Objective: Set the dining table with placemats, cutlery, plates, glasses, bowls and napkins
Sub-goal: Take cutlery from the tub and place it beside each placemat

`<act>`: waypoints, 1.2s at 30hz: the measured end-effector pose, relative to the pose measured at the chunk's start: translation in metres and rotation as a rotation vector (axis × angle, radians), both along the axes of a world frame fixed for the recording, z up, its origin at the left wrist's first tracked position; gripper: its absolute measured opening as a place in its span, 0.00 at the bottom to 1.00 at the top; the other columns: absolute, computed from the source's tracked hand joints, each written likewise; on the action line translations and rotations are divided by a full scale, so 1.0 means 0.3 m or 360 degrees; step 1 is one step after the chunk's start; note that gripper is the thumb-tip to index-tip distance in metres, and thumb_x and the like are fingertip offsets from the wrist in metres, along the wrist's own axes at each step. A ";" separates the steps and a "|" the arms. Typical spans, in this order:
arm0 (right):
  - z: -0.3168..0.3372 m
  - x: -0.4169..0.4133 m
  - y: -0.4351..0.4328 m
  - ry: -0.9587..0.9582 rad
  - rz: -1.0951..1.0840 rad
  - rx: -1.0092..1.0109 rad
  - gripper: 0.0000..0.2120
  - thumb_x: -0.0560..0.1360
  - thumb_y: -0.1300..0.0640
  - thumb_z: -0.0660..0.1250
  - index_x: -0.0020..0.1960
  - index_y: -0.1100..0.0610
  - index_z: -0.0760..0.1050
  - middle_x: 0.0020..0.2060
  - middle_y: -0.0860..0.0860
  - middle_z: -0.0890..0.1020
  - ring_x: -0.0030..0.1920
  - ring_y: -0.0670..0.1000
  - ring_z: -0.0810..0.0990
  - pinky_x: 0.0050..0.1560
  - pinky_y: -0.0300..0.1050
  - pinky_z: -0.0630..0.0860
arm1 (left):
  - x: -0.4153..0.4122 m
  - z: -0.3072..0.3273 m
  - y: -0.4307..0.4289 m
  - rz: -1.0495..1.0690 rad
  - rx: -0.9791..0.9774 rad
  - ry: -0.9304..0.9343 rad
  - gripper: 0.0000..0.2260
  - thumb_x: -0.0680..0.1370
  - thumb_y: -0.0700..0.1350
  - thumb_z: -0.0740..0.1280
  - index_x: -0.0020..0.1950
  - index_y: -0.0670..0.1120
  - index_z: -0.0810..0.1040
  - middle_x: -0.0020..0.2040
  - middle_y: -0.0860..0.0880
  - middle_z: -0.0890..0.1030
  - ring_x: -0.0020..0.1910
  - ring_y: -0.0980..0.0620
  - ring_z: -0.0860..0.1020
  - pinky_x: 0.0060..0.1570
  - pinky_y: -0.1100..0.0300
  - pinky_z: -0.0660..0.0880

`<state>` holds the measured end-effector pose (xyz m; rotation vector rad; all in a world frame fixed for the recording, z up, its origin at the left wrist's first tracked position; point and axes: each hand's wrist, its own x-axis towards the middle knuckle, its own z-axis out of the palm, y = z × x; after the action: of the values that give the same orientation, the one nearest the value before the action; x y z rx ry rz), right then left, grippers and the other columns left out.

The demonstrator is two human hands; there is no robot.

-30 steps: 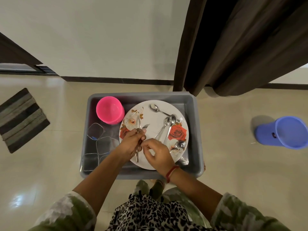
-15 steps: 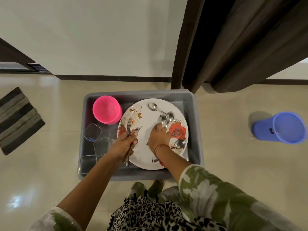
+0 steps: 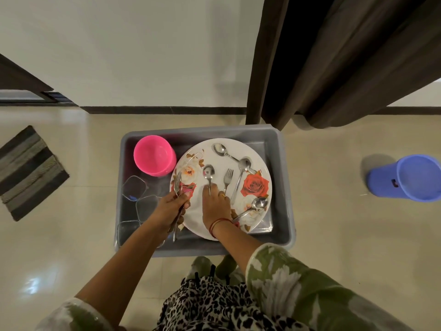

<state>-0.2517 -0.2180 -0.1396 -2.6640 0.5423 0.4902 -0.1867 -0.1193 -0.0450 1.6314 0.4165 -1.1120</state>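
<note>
Steel forks sit bunched in our left hand, fingers curled round the handles, tines pointing away from us. Just right, our right hand, palm down, pinches a spoon by its handle; the bowl points away, flat on the plate beneath.

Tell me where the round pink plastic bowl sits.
Head view: the round pink plastic bowl stands in the grey plastic tub's far left corner, beside the white floral plate.
</note>
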 end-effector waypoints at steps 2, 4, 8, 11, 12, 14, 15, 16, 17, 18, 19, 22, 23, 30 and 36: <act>-0.002 0.005 -0.014 -0.0087 -0.0069 0.0078 0.27 0.76 0.62 0.62 0.73 0.58 0.58 0.66 0.58 0.66 0.57 0.57 0.74 0.55 0.49 0.75 | 0.000 -0.002 -0.001 0.0010 0.0006 -0.0012 0.04 0.82 0.43 0.59 0.52 0.45 0.73 0.29 0.51 0.72 0.27 0.57 0.65 0.23 0.68 0.64; 0.005 0.006 -0.050 -0.0193 -0.0369 0.0162 0.24 0.77 0.58 0.62 0.71 0.56 0.61 0.63 0.58 0.70 0.55 0.57 0.76 0.52 0.49 0.77 | 0.000 -0.007 -0.009 0.0020 0.0025 -0.0044 0.04 0.82 0.43 0.59 0.52 0.45 0.73 0.29 0.51 0.72 0.28 0.56 0.64 0.23 0.68 0.63; -0.006 0.001 -0.157 -0.0043 -0.0911 0.0219 0.18 0.78 0.51 0.61 0.65 0.58 0.65 0.55 0.57 0.76 0.50 0.56 0.80 0.43 0.48 0.78 | -0.005 -0.006 -0.022 -0.0108 0.0083 -0.0207 0.07 0.82 0.44 0.60 0.57 0.43 0.74 0.33 0.50 0.74 0.30 0.56 0.66 0.27 0.66 0.65; -0.018 0.016 -0.184 0.0166 -0.0796 0.0170 0.13 0.80 0.52 0.58 0.58 0.59 0.72 0.50 0.56 0.80 0.48 0.55 0.81 0.40 0.44 0.76 | -0.012 0.010 -0.028 -0.0158 0.0093 -0.0271 0.10 0.82 0.46 0.61 0.60 0.44 0.74 0.33 0.50 0.76 0.30 0.56 0.67 0.28 0.65 0.66; -0.018 0.026 -0.186 0.0186 -0.0767 0.0189 0.12 0.80 0.53 0.58 0.56 0.59 0.74 0.50 0.55 0.81 0.48 0.55 0.81 0.40 0.43 0.74 | -0.011 0.018 -0.028 -0.0141 0.0094 -0.0273 0.10 0.82 0.47 0.61 0.60 0.44 0.75 0.34 0.50 0.76 0.31 0.56 0.67 0.28 0.65 0.66; -0.014 0.041 -0.188 0.0222 -0.0781 0.0244 0.11 0.78 0.56 0.59 0.54 0.60 0.76 0.48 0.55 0.82 0.48 0.55 0.81 0.40 0.43 0.74 | -0.007 0.028 -0.021 -0.0099 0.0080 -0.0260 0.11 0.81 0.47 0.62 0.59 0.44 0.78 0.37 0.47 0.77 0.34 0.54 0.70 0.32 0.64 0.69; -0.005 0.043 -0.188 0.0242 -0.0803 0.0259 0.10 0.78 0.57 0.60 0.54 0.60 0.76 0.48 0.55 0.82 0.48 0.55 0.81 0.40 0.43 0.74 | -0.006 0.038 -0.014 -0.0083 0.0068 -0.0254 0.11 0.81 0.48 0.63 0.58 0.44 0.79 0.40 0.44 0.79 0.38 0.51 0.74 0.37 0.62 0.73; 0.001 0.043 -0.188 0.0237 -0.0801 0.0248 0.10 0.77 0.57 0.61 0.55 0.60 0.76 0.48 0.55 0.81 0.48 0.55 0.81 0.40 0.43 0.73 | -0.007 0.045 -0.005 -0.0064 0.0057 -0.0241 0.11 0.80 0.49 0.63 0.56 0.45 0.80 0.45 0.41 0.81 0.44 0.47 0.77 0.46 0.58 0.75; 0.008 0.043 -0.187 0.0229 -0.0779 0.0217 0.10 0.77 0.57 0.61 0.55 0.60 0.76 0.49 0.55 0.81 0.49 0.55 0.81 0.40 0.43 0.74 | -0.007 0.057 0.004 -0.0039 0.0043 -0.0230 0.10 0.80 0.50 0.64 0.53 0.45 0.81 0.48 0.41 0.82 0.49 0.43 0.78 0.53 0.53 0.75; 0.009 0.041 -0.189 0.0204 -0.0753 0.0173 0.10 0.77 0.57 0.61 0.56 0.60 0.75 0.49 0.55 0.81 0.49 0.54 0.81 0.41 0.43 0.75 | -0.008 0.063 0.012 -0.0021 0.0035 -0.0235 0.10 0.79 0.50 0.65 0.50 0.44 0.81 0.47 0.42 0.82 0.50 0.42 0.78 0.55 0.51 0.74; 0.009 0.039 -0.192 0.0186 -0.0757 0.0151 0.10 0.77 0.57 0.61 0.56 0.59 0.75 0.50 0.55 0.81 0.49 0.54 0.81 0.42 0.43 0.76 | -0.012 0.071 0.016 -0.0012 0.0040 -0.0254 0.10 0.80 0.49 0.65 0.46 0.44 0.80 0.43 0.43 0.82 0.47 0.42 0.77 0.52 0.52 0.74; 0.003 0.036 -0.188 0.0162 -0.0764 0.0128 0.10 0.78 0.56 0.62 0.56 0.60 0.75 0.50 0.55 0.81 0.50 0.54 0.81 0.43 0.43 0.75 | -0.032 0.099 0.027 0.0140 -0.0042 -0.0274 0.12 0.81 0.45 0.63 0.39 0.44 0.78 0.39 0.50 0.83 0.42 0.50 0.79 0.40 0.61 0.75; 0.001 0.037 -0.183 0.0169 -0.0785 0.0145 0.10 0.78 0.56 0.62 0.56 0.60 0.75 0.51 0.55 0.81 0.51 0.55 0.81 0.44 0.44 0.76 | -0.041 0.108 0.031 0.0188 -0.0069 -0.0278 0.12 0.81 0.43 0.62 0.38 0.46 0.77 0.39 0.51 0.83 0.42 0.52 0.80 0.37 0.64 0.76; 0.017 0.050 -0.169 0.0242 -0.0573 0.0255 0.13 0.76 0.54 0.62 0.56 0.60 0.75 0.52 0.56 0.80 0.53 0.58 0.79 0.45 0.46 0.74 | -0.152 0.113 0.071 0.0482 -0.0119 -0.0248 0.06 0.82 0.43 0.61 0.47 0.43 0.76 0.32 0.50 0.77 0.33 0.54 0.76 0.35 0.62 0.73; 0.117 -0.027 -0.170 -0.0051 -0.0751 0.0650 0.14 0.79 0.54 0.54 0.54 0.63 0.72 0.50 0.61 0.79 0.50 0.60 0.78 0.51 0.54 0.76 | -0.263 0.162 0.088 0.0793 -0.0215 -0.0195 0.06 0.82 0.42 0.60 0.50 0.43 0.75 0.37 0.47 0.77 0.28 0.56 0.77 0.28 0.65 0.74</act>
<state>-0.2599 -0.2689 -0.1045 -2.0653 0.9187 0.3669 -0.2655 -0.0929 0.0037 1.3664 0.6128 -0.6474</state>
